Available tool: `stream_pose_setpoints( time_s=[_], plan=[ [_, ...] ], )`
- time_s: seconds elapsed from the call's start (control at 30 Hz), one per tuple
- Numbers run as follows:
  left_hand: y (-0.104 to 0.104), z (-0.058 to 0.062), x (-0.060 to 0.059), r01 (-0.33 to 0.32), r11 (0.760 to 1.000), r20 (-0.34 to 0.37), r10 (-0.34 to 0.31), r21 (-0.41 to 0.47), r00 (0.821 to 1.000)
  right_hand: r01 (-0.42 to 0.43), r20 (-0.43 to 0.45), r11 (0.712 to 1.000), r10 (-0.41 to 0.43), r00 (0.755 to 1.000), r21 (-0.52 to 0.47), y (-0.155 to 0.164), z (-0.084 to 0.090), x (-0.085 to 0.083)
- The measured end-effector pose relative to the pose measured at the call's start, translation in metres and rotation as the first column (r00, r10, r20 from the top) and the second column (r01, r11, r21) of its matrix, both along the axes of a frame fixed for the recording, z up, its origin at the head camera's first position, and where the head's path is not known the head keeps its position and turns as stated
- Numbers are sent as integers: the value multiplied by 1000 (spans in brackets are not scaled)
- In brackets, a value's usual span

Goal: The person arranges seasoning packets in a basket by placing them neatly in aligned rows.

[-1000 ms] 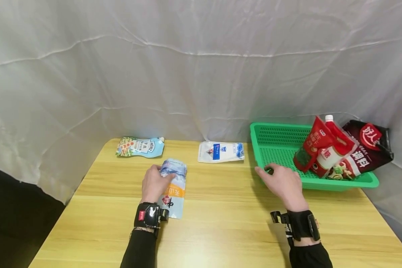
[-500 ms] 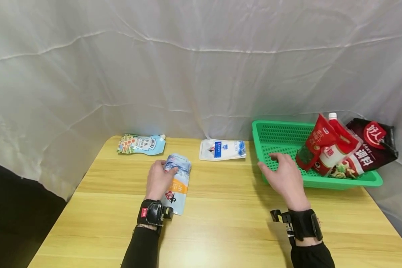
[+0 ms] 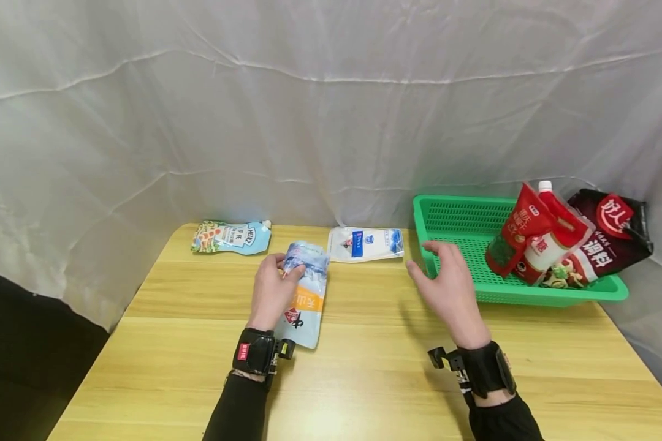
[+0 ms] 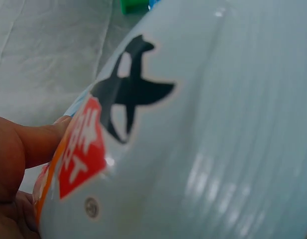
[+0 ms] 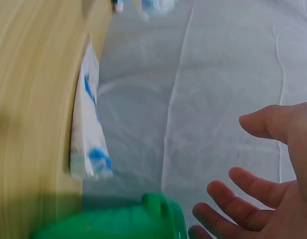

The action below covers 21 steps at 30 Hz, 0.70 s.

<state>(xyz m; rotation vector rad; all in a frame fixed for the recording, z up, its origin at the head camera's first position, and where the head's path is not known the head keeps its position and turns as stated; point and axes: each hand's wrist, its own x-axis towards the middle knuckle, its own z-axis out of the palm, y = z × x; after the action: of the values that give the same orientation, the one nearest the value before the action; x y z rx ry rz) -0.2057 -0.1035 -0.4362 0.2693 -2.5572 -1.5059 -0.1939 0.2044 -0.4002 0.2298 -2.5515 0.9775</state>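
Note:
My left hand (image 3: 273,288) grips the upper end of a pale blue pouch (image 3: 306,295) with an orange band and a red label, lifted at a slant over the wooden table (image 3: 364,367). In the left wrist view the pouch (image 4: 193,139) fills the frame, with my thumb (image 4: 24,144) pressed on its edge. My right hand (image 3: 447,285) hovers with fingers spread, holding nothing, just left of the green basket (image 3: 463,229). The right wrist view shows my spread fingers (image 5: 253,199) above the basket corner (image 5: 158,214).
A white and blue pouch (image 3: 367,244) lies at the table's back edge, seen also as the white pouch (image 5: 88,124) in the right wrist view. A Heinz pouch (image 3: 230,237) lies back left. Red and dark packets (image 3: 563,239) lean in the basket's right end. White cloth hangs behind.
My left hand has lifted the blue pouch and carried it right and farther back. My right hand rose off the basket's front rim and drifted left, fingers spreading.

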Motion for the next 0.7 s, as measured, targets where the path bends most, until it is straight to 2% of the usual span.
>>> stream_pose_setpoints(
  time_s=[0.13, 0.27, 0.37, 0.57, 0.63, 0.7],
  plan=[
    [9, 4, 3, 24, 999, -36, -23, 27, 999, -63, 37, 998, 64, 997, -28, -14, -5, 1],
    [18, 6, 4, 54, 998, -54, -51, 46, 997, -141, 146, 987, 151, 978, -78, -30, -12, 3],
    [24, 6, 6, 77, 996, -61, -74, 53, 995, -180, 235, 974, 208, 949, -134, -43, -18, 5],
    [36, 8, 9, 131, 986, -92, -122, 98, 988, -191, 370, 945, 283, 885, -266, -65, -29, 9],
    [39, 9, 10, 149, 982, -101, -137, 119, 985, -188, 402, 923, 320, 858, -334, -70, -31, 10],
    [42, 10, 11, 164, 976, -108, -150, 142, 983, -184, 416, 890, 368, 832, -418, -73, -34, 10]
  ],
)
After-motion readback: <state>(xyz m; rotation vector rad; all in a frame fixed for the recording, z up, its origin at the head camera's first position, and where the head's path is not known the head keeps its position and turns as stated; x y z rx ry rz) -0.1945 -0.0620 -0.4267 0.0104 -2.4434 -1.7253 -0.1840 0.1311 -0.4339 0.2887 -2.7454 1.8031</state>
